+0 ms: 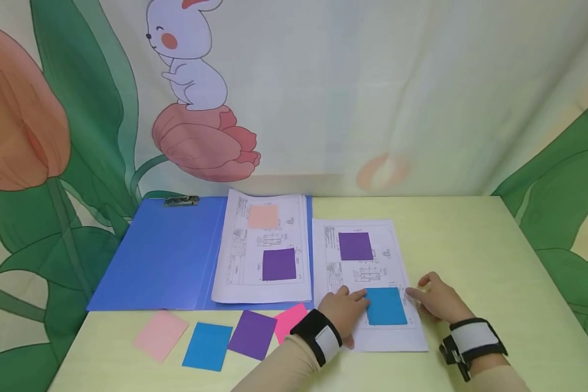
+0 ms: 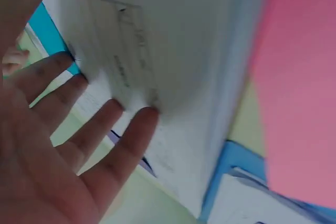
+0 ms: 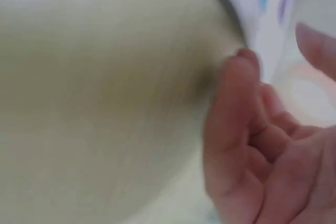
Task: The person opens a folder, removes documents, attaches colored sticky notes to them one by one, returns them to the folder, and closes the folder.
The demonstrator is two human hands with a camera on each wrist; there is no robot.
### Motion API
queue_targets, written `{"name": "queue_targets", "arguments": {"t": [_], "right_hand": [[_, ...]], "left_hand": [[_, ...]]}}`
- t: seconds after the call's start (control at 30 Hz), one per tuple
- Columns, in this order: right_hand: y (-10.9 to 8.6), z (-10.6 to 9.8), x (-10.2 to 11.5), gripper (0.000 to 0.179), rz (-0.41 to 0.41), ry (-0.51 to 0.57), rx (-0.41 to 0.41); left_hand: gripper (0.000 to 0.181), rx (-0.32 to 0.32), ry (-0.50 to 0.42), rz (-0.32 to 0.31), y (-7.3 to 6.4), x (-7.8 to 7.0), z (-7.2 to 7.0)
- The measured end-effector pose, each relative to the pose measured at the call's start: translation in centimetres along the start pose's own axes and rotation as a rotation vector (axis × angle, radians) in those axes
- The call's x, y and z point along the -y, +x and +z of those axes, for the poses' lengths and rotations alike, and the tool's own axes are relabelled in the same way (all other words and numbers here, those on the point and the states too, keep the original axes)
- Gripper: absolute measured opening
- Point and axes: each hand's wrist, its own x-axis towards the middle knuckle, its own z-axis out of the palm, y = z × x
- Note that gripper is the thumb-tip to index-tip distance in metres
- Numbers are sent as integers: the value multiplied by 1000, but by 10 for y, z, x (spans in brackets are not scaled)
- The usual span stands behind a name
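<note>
A stack of printed sheets (image 1: 377,340) lies on the table with a purple square (image 1: 356,246) near its top and a blue square (image 1: 387,306) lower down. My left hand (image 1: 344,310) rests on the sheets, its fingertips at the blue square's left edge. In the left wrist view, its fingers (image 2: 118,135) are spread and fairly straight against the printed paper. At the sheets' right edge is my right hand (image 1: 443,299). The right wrist view has its thumb (image 3: 317,51) held apart from the bent fingers (image 3: 233,114), whose tips are right at the paper's edge.
An open blue folder (image 1: 161,256) with a metal clip (image 1: 181,201) lies at the left. Sheets (image 1: 245,291) on its right half carry a peach square (image 1: 263,216) and another purple square (image 1: 279,264). Loose light-pink (image 1: 161,335), blue (image 1: 207,347), purple (image 1: 252,334) and bright-pink (image 1: 289,321) squares lie in front.
</note>
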Motion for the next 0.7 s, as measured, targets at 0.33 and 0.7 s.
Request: {"name": "queue_targets", "arguments": {"t": [0.33, 0.7], "right_hand": [[-47, 26, -9, 60, 118, 253, 9], [-64, 48, -5, 29, 105, 903, -118]], "left_hand": [[69, -11, -144, 7, -1, 19, 6], [72, -200, -720, -441, -37, 54, 4]]}}
